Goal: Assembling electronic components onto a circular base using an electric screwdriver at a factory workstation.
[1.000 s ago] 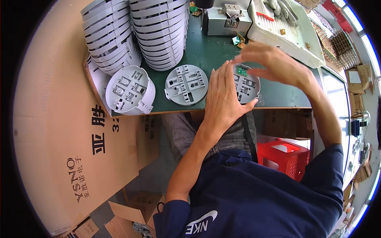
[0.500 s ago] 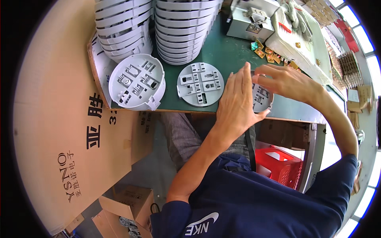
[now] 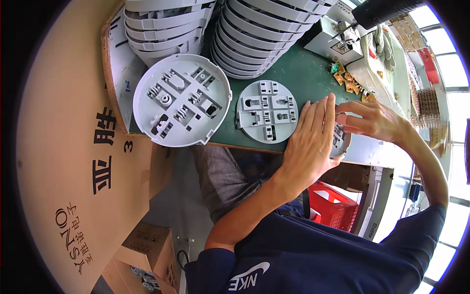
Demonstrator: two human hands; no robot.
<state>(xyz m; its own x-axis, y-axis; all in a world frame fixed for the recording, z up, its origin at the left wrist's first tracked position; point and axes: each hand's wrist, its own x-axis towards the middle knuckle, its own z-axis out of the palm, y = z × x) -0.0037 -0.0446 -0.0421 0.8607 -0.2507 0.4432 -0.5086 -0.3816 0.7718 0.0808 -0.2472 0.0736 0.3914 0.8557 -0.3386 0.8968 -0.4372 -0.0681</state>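
Note:
A round grey plastic housing [image 3: 341, 142] stands at the table's near edge, mostly covered by my hands. My left hand [image 3: 311, 139] steadies it, with long straight fingers along its left side and the thumb at its near rim. My right hand [image 3: 377, 120] bends over the far part of the same housing, thumb and fingers drawn together. Whatever those fingertips pinch is hidden. Left of my left hand lies a flat round grey plate [image 3: 268, 112] with slots and raised blocks. Farther left sits a larger open round grey housing [image 3: 188, 105], its inside facing up.
Two tall stacks of grey housings [image 3: 166, 22] [image 3: 259, 39] rise at the back. Small brass-coloured parts [image 3: 350, 81] lie beyond my right hand, near a metal box fixture [image 3: 323, 41] and a black powered screwdriver [image 3: 387, 12]. A large cardboard box [image 3: 63, 147] borders the left.
The view has shifted, so the table's things appear farther right and the left housing looks larger. The black screwdriver has come into view. Both hands stay at the same housing.

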